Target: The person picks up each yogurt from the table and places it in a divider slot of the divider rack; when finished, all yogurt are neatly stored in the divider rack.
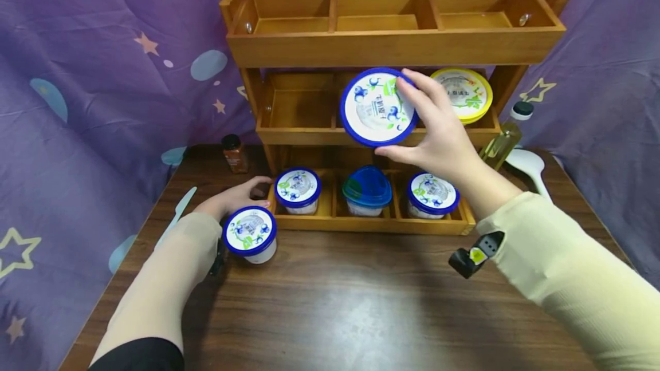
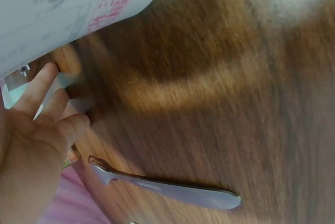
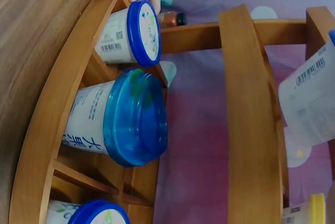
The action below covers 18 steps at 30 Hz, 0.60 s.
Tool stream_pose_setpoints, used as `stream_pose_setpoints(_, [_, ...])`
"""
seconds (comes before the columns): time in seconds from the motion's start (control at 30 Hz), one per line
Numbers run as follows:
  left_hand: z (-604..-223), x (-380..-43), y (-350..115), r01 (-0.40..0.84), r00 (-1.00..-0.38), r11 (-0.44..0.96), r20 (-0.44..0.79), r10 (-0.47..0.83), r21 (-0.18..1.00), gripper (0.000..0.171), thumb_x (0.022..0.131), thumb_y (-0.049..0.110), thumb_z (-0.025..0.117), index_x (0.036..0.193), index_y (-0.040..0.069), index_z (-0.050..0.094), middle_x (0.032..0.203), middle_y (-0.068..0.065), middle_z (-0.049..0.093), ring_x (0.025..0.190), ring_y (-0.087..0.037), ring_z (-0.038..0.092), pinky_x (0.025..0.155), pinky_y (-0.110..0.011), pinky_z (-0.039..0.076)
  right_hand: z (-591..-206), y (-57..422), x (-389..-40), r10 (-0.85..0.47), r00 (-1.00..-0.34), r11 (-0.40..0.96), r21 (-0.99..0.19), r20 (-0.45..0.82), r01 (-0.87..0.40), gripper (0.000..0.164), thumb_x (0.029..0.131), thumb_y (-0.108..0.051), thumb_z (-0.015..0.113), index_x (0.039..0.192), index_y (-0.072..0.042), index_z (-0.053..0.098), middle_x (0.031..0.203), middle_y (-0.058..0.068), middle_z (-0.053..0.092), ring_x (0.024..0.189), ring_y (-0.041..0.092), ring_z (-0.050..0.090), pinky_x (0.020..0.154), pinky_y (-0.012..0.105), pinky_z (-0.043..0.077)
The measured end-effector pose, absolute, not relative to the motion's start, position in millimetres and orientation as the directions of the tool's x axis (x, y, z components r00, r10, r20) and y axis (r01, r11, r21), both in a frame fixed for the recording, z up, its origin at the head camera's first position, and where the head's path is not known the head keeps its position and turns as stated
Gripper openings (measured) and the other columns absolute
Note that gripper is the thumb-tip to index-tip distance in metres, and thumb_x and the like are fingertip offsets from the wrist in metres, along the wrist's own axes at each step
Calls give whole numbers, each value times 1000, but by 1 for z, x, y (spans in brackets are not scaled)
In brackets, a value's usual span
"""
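My right hand (image 1: 443, 125) grips a cup with a blue-rimmed, blueberry-printed lid (image 1: 373, 110), raised before the middle tier of the wooden shelf (image 1: 394, 49). The same cup's white side (image 3: 309, 96) shows at the right edge of the right wrist view. Down at the left end of the bottom tier, my left hand (image 1: 232, 198) has its fingertips right at the shelf's side, fingers loosely extended in the left wrist view. Beside that wrist stands another blueberry cup (image 1: 251, 233) on the table. A third blueberry cup (image 1: 298, 188) sits in the bottom-left compartment.
A blue-lidded tub (image 1: 367, 188) and a blueberry cup (image 1: 433, 194) fill the other bottom compartments. A yellow-lidded cup (image 1: 464, 95) is at middle right. Around the shelf are a spice jar (image 1: 235, 155), a knife (image 2: 167, 187), an oil bottle (image 1: 504, 139) and a white ladle (image 1: 527, 165).
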<state>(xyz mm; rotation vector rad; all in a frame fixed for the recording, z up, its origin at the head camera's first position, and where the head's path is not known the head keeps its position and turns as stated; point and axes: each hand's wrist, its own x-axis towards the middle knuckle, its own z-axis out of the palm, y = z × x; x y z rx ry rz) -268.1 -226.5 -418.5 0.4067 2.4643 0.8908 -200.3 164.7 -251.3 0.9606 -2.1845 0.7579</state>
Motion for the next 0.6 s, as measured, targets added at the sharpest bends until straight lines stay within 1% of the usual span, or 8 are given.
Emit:
stream_pose_setpoints(0.13, [-419,-269,-227,94,-839,743,-349,418,663,68,91,37,61,146,19,25,136,-27,44,124,-43,42,101,-58,28,-259,163,-209,-419,-471,562,-187,776,-806,96,59,-13,90,137,5,38,145,21,30,134,26,28,107,34,29])
stream_pose_setpoints(0.23, [-419,-269,-226,84,-841,745,-354,410,662,68,90,38,61,146,20,25,136,-26,44,124,-43,41,101,-58,27,-265,162,-214,-407,-442,551,-172,799,-817,94,59,-11,90,136,6,38,144,23,29,135,27,27,106,34,30])
stream_pose_setpoints(0.4, [-418,-268,-225,105,-842,744,-339,420,660,67,91,36,61,145,18,26,135,-27,44,124,-43,41,101,-58,28,-275,161,-221,-383,-437,557,-175,814,-812,92,60,-10,89,134,4,37,144,23,27,136,28,25,107,36,29])
stream_pose_setpoints(0.6, [-419,-268,-227,121,-836,730,-327,440,673,66,92,33,60,145,16,25,135,-29,43,122,-44,43,100,-58,30,-283,158,-230,-370,-448,593,-164,814,-788,91,63,-14,88,136,4,35,142,27,26,136,30,23,108,38,25])
